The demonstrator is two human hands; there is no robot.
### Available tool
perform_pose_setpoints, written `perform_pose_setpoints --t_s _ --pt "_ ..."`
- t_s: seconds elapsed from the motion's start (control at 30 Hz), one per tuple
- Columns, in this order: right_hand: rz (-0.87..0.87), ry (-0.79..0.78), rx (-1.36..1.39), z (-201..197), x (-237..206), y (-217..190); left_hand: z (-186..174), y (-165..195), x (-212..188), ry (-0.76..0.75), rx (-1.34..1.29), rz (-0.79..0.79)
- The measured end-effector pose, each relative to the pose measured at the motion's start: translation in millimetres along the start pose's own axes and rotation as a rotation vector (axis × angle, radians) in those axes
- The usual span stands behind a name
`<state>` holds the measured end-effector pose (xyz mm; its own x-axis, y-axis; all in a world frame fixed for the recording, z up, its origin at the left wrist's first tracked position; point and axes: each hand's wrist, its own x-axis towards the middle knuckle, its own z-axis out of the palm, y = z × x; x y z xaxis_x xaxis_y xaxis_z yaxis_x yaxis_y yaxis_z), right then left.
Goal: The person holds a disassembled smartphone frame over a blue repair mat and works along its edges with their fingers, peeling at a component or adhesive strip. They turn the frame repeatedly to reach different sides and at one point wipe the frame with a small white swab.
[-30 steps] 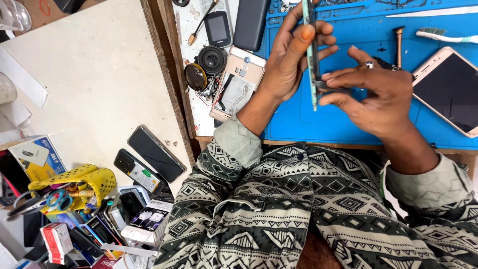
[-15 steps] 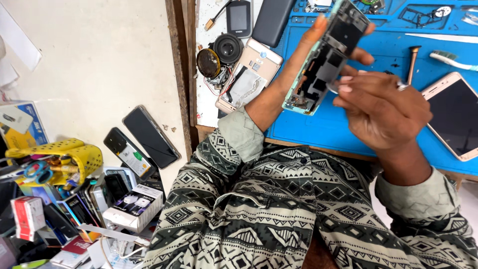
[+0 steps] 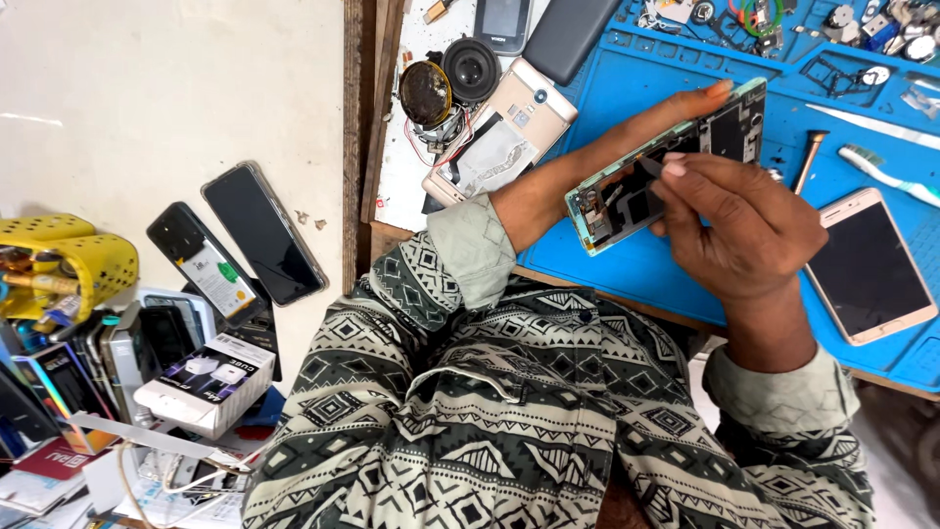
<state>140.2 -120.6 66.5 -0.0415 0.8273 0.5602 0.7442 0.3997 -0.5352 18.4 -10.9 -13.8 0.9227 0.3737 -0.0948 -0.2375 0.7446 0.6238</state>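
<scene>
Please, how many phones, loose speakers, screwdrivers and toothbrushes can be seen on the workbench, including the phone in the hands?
Phones: 5 (opened phone in hands; white phone; gold phone; dark phone; small phone)
Round speakers: 2
Screwdrivers: 1
Toothbrushes: 1
Total: 9

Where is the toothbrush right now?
The toothbrush lies on the blue mat at the far right of the head view, just above the gold phone.
</scene>
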Motion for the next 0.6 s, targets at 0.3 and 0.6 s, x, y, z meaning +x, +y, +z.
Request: perform_pose_setpoints --t_s 0.3,0.6 --pt "-0.011 -0.018 -0.018 3.9 -5.4 5.2 5.5 1.2 -20.8 -0.044 0.161 0.133" --pt "0.003 0.014 0.001 6.0 -5.7 7.6 6.7 0.9 0.3 0.032 -0.231 -0.166"
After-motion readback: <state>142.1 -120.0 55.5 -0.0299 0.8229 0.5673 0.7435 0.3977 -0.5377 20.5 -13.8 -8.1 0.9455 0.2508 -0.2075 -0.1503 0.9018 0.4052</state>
